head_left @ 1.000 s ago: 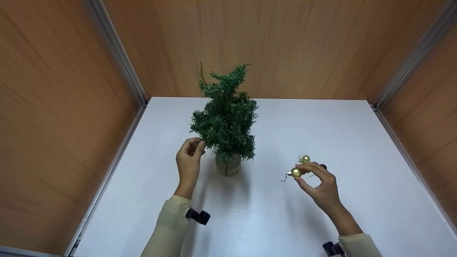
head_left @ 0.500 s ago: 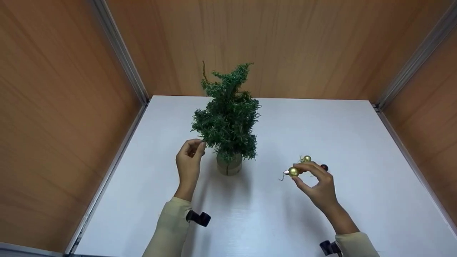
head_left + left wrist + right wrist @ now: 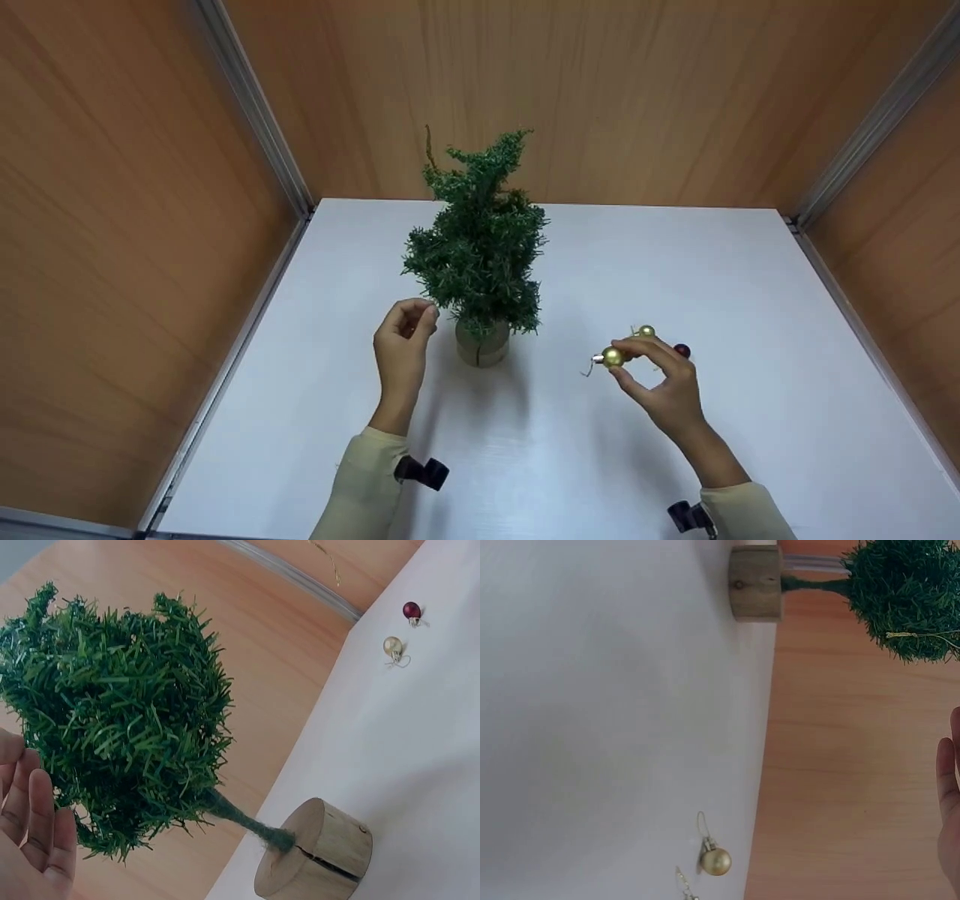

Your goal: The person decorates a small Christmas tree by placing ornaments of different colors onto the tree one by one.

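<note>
A small artificial Christmas tree [image 3: 480,247] stands upright on a round wooden base [image 3: 337,847]. My left hand [image 3: 401,341] is beside its lower left foliage, fingers loosely curled, with nothing visible between them. In the left wrist view, those fingers [image 3: 43,817] overlap the edge of the branches. My right hand [image 3: 664,382] pinches a gold bauble [image 3: 613,356] between thumb and fingertips, its cap and thin gold string pointing left toward the tree. In the right wrist view the string [image 3: 922,634] overlaps the foliage, and the bauble is out of frame.
Behind my right hand, another gold bauble [image 3: 646,331] and a dark red bauble [image 3: 682,350] lie on the white table [image 3: 337,255]. Wooden panels [image 3: 600,97] with metal corner strips enclose the back and both sides.
My left hand has drawn slightly down from the lower branch tip it was touching. The right hand has shifted a little left with the gold bauble, uncovering more of the dark red one.
</note>
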Tool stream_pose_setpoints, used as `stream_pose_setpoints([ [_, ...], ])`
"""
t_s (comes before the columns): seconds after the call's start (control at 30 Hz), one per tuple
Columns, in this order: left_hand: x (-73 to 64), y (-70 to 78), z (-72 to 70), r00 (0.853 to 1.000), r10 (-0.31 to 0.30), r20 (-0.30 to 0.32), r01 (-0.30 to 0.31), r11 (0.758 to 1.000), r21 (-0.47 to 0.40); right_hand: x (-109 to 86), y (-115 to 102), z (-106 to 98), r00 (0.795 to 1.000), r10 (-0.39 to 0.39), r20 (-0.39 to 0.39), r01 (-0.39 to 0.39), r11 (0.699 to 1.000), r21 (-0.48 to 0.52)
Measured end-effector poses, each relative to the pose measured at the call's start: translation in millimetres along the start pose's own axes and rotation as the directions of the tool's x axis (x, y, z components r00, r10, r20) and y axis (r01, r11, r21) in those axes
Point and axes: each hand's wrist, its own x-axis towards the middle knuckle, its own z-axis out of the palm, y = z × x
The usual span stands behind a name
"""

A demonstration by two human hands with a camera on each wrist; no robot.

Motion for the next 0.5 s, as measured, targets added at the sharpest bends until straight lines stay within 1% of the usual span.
stream_pose_setpoints([
  [0.2, -5.6, -18.1, 3.6, 1.000, -0.006, 0.002, 0.006, 1.000, -0.002, 1.3, -0.6, 2.5, 1.000, -0.007, 0.002, 0.007, 1.000, -0.002],
  [0.3, -11.9, -18.3, 6.7, 1.000, 0.006, 0.014, -0.006, 1.000, 0.002, 1.4, -1.3, 3.9, 1.000, -0.008, 0.006, 0.008, 1.000, 0.002],
  [0.5, -24.4, -12.0, 14.2, 0.998, 0.019, 0.061, -0.019, 1.000, -0.004, 1.9, -3.5, 6.2, 1.000, -0.013, 0.007, 0.013, 1.000, 0.018],
])
